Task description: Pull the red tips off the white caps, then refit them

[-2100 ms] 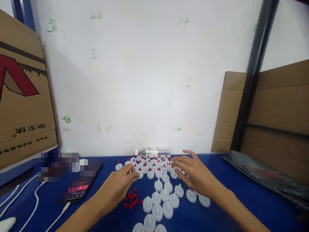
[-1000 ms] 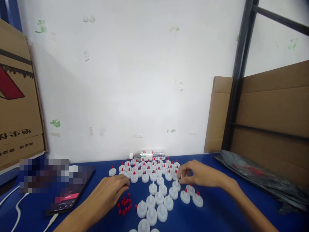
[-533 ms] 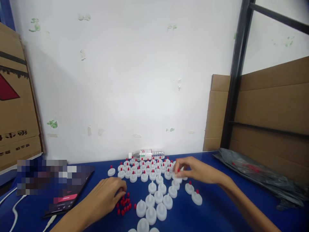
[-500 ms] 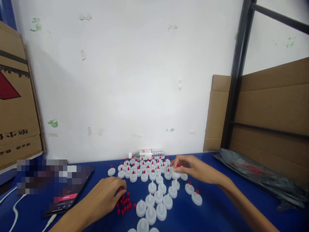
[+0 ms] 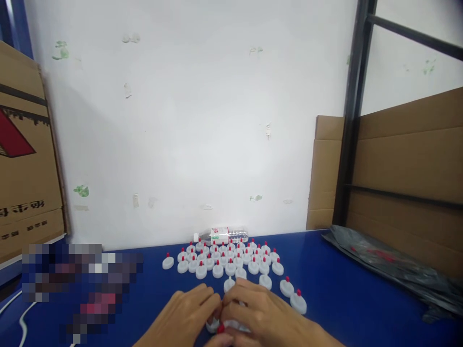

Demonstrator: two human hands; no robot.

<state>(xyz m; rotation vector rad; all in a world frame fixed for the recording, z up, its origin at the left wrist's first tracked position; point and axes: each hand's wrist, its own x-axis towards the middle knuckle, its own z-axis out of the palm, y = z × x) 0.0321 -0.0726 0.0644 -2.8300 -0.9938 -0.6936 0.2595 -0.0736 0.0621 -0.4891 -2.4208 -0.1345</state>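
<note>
My left hand [image 5: 188, 311] and my right hand [image 5: 260, 311] meet low in the middle, fingers curled and fingertips touching. Between the thumbs and fingers shows a small red cap [image 5: 220, 328], pinched by my left hand. My right hand is closed too; its fingers hide what they grip, with white plastic partly visible beneath. Beyond them stand several white round nozzle lids with red tips [image 5: 217, 271], grouped on the blue table [image 5: 152, 284]. White lids with bare nozzles [image 5: 265, 282] sit nearer. The loose red caps are hidden behind my left hand.
A clear plastic bottle [image 5: 220, 235] lies against the wall. At right are two red-tipped lids [image 5: 298, 302], a dark plastic bag [image 5: 376, 260] and cardboard [image 5: 405, 164] behind a metal post. A carton [image 5: 29, 144] and a blurred device [image 5: 104, 284] with cables are at left.
My right hand has left a red-tipped lid at the right of the group and come back toward me. My left hand has moved right, and both hands now meet.
</note>
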